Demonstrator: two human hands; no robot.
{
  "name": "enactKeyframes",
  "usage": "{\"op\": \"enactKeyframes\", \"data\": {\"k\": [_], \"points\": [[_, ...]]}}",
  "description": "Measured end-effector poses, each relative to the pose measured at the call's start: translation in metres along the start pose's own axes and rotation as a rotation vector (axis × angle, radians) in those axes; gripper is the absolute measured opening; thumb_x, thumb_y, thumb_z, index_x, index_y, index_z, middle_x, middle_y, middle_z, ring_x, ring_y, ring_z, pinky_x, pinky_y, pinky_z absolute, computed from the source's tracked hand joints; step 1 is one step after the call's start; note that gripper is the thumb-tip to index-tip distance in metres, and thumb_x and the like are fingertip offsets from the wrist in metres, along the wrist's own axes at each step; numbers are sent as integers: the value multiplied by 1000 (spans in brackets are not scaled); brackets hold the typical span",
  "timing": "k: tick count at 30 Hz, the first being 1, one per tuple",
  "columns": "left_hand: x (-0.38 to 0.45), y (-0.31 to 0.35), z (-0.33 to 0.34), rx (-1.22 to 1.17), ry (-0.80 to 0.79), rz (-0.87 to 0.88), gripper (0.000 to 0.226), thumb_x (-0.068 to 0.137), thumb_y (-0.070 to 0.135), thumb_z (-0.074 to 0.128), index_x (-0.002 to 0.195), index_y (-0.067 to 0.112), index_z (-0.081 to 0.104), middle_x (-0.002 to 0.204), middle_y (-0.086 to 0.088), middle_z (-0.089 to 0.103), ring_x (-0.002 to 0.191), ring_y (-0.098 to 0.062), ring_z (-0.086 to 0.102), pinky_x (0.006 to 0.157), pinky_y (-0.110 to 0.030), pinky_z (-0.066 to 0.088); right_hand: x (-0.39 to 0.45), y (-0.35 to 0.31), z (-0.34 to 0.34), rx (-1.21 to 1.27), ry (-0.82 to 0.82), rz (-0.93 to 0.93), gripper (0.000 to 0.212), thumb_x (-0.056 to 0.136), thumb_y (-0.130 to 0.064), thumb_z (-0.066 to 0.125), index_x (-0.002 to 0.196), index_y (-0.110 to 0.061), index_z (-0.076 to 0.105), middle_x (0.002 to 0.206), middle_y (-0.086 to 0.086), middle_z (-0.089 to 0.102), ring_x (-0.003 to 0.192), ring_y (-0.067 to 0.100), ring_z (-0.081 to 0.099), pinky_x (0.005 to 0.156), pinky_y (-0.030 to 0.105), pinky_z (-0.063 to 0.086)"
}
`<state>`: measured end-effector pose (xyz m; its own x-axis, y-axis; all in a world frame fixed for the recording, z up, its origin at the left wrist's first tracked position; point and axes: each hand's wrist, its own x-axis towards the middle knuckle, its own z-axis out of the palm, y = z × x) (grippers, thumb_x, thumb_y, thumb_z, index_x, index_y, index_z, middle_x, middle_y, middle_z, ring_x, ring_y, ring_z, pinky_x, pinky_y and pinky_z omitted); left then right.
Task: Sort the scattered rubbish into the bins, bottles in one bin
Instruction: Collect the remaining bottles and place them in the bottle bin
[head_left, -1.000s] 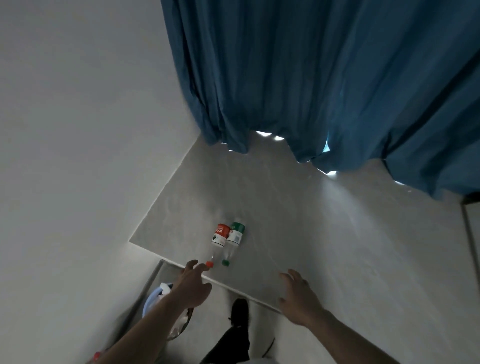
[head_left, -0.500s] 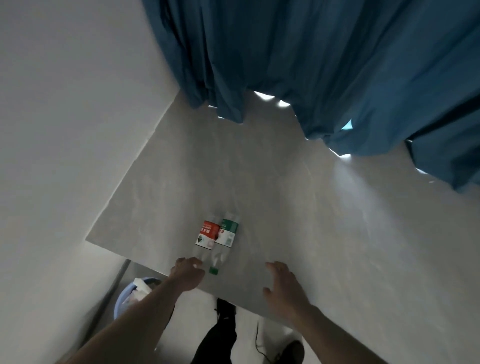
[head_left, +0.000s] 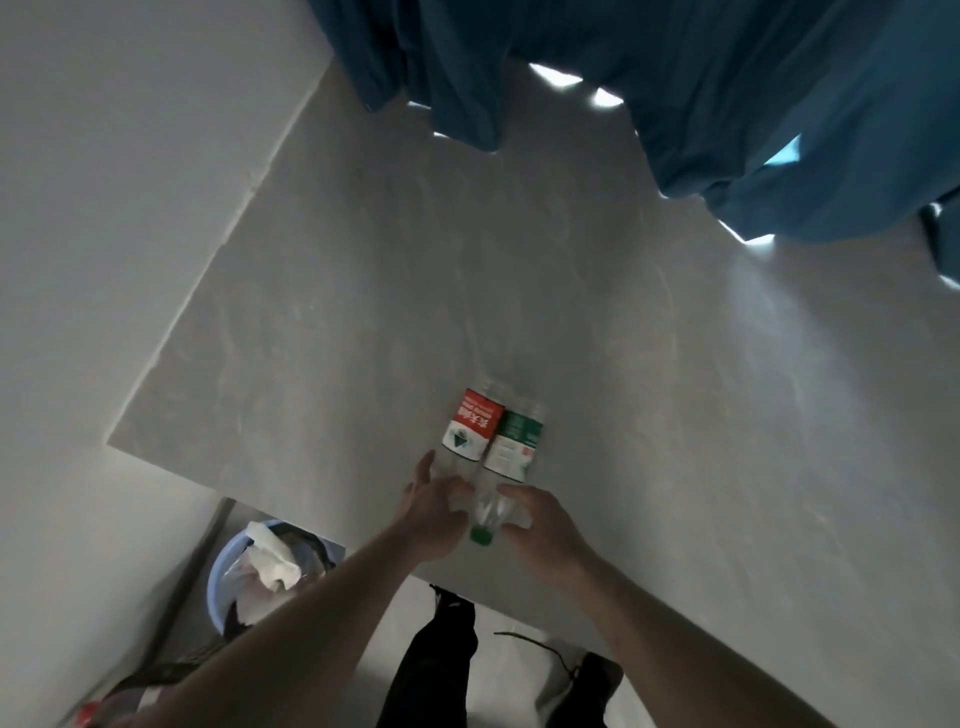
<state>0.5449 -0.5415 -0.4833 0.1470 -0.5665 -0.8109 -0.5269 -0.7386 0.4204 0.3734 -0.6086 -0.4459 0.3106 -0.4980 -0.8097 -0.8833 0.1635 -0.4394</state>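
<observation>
Two clear plastic bottles lie side by side on the grey table, near its front edge, necks toward me. The red-labelled bottle is on the left and the green-labelled bottle with a green cap is on the right. My left hand curls round the neck of the red-labelled bottle and hides its cap. Closing on the neck of the green-labelled bottle from the right is my right hand. Both bottles still rest on the table.
A blue bin with a dark liner and crumpled white paper stands on the floor below the table's left front corner. A second dark bin sits nearer me. A white wall runs along the left; a blue curtain hangs at the back.
Both hands moved forward and inward onto the bottle necks; the right hand came off the table edge to the green-capped bottle. The view tilted down.
</observation>
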Motion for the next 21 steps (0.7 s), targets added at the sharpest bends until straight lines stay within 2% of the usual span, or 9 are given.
{"op": "enactKeyframes", "data": {"k": [2, 6, 10, 12, 14, 15, 17, 19, 21], "points": [[-1, 14, 8, 1, -27, 17, 43, 87, 15, 56, 118, 41, 67, 167, 1, 0, 151, -36, 19, 122, -43, 27, 12, 11, 7, 59, -61, 64, 44, 87, -5, 70, 130, -13, 66, 125, 3, 59, 112, 9, 53, 91, 15, 41], [0, 27, 18, 13, -94, -7, 46, 90, 6, 54, 123, 36, 67, 166, 5, -3, 148, -33, 26, 121, -41, 30, 27, 33, 23, 119, -133, 135, 45, 87, -4, 68, 129, -19, 67, 140, 6, 56, 121, 21, 60, 101, 31, 51], [-10, 34, 24, 5, -166, -45, 51, 91, 2, 47, 125, 36, 66, 164, 0, 3, 147, -29, 30, 116, -29, 31, 22, 50, 33, 34, -211, 103, 60, 97, -6, 48, 143, -46, 47, 158, 9, 34, 122, 20, 51, 77, 7, 48], [-18, 34, 31, -6, -146, -71, 50, 91, 6, 47, 123, 40, 66, 154, 0, 19, 140, -28, 38, 112, -28, 35, 18, 59, 35, -20, -220, 103, 65, 98, -10, 45, 142, -57, 36, 164, 9, 18, 134, 23, 44, 87, 8, 45], [-23, 31, 42, -15, -123, -109, 46, 91, 11, 46, 120, 41, 66, 142, 3, 30, 136, -25, 40, 110, -25, 35, 12, 66, 37, -67, -232, 150, 65, 98, -17, 49, 154, -43, 28, 167, 9, 7, 150, 26, 26, 114, 21, 33], [-26, 29, 47, 10, -112, -114, 45, 91, 13, 46, 120, 41, 65, 139, 4, 32, 136, -23, 37, 111, -25, 33, 9, 71, 37, -70, -238, 174, 69, 98, -19, 51, 159, -36, 21, 168, 11, 4, 152, 27, 21, 118, 26, 30], [-40, 29, 54, 26, -104, -127, 43, 89, 14, 49, 117, 41, 67, 136, 1, 33, 134, -25, 33, 114, -32, 32, 1, 86, 36, -44, -230, 189, 74, 95, -18, 55, 159, -33, 21, 166, 14, 15, 148, 27, 31, 116, 31, 37], [-57, 25, 61, 51, -82, -135, 41, 86, 16, 52, 114, 42, 67, 135, -1, 35, 133, -29, 33, 116, -36, 33, -8, 106, 31, 22, -191, 186, 75, 90, -11, 59, 157, -32, 30, 157, 13, 35, 133, 23, 51, 101, 28, 51], [-74, 21, 73, 30, -45, -129, 36, 85, 16, 55, 103, 45, 66, 133, 1, 37, 131, -28, 38, 115, -37, 36, -20, 127, 23, 16, -172, 180, 75, 89, -7, 59, 155, -30, 34, 153, 14, 34, 125, 23, 54, 94, 23, 52]]}}
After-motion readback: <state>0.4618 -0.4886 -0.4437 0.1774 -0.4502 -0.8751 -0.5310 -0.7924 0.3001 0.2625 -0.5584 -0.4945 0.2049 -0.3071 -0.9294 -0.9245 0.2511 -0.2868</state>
